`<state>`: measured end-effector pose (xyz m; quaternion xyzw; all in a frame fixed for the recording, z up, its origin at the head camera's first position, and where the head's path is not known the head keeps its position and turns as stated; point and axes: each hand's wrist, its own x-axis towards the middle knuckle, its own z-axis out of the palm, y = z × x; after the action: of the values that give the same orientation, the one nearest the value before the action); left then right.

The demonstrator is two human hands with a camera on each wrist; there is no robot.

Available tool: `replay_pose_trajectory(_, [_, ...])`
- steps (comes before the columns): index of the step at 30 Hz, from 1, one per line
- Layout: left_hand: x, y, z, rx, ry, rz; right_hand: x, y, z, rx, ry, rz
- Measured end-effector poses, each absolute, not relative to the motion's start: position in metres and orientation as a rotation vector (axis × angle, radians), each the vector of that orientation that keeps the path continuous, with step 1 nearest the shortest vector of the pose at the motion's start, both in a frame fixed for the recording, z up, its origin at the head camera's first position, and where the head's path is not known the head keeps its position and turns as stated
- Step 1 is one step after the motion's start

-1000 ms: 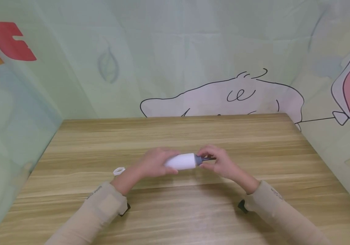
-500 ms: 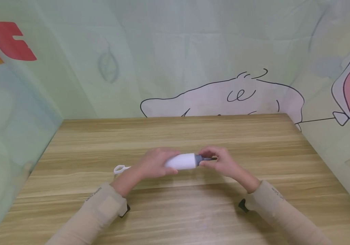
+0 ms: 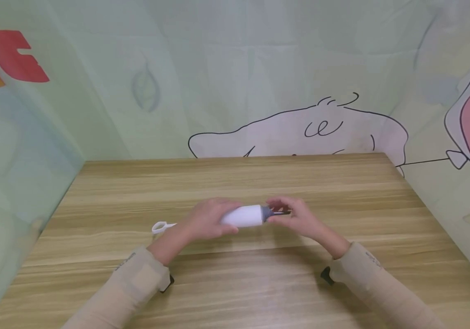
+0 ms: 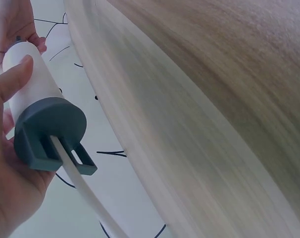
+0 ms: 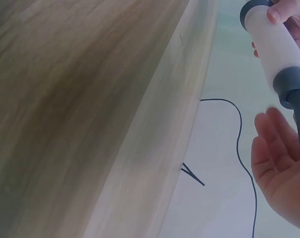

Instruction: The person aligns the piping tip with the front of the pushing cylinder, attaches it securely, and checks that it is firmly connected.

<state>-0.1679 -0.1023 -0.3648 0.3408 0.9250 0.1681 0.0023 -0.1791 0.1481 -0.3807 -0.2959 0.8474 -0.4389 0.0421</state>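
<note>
My left hand (image 3: 212, 219) grips the white barrel of an icing syringe (image 3: 245, 216), held level above the table. In the left wrist view, its thumb lies along the barrel, near the dark grey end cap (image 4: 51, 131) with finger grips. A white plunger rod (image 4: 85, 193) sticks out of that cap and ends in a ring handle (image 3: 161, 227). At the other end are a grey nozzle cap (image 3: 266, 213) and a long thin dark nozzle (image 5: 299, 121). My right hand (image 5: 283, 163) is around the nozzle with loosely bent fingers, apart from the cap in the right wrist view; its thumb is mostly hidden.
A wood-grain table (image 3: 235, 283) lies below both hands. Behind it and at its sides hangs a pale green printed cloth (image 3: 235, 68) with a cartoon outline, reaching the table's far edge.
The right fingers have loosened a little and drawn slightly off the nozzle cap. The ring handle has turned and shows more to the left of the left wrist. The left hand's grip is unchanged.
</note>
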Motion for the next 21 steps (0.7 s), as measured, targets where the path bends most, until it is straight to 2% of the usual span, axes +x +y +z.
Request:
replay_pose_trajectory(10, [-0.1670,-0.1026,-0.3652,1.049,2.910,0.520,-0.1771,0.1463,-0.3799,-0.962,2.605,-1.364])
replay_pose_trajectory(21, [-0.1669,-0.1018,-0.3658,1.067,2.916,0.498,-0.1787,0.1488,-0.3817,-0.827,2.588,-1.358])
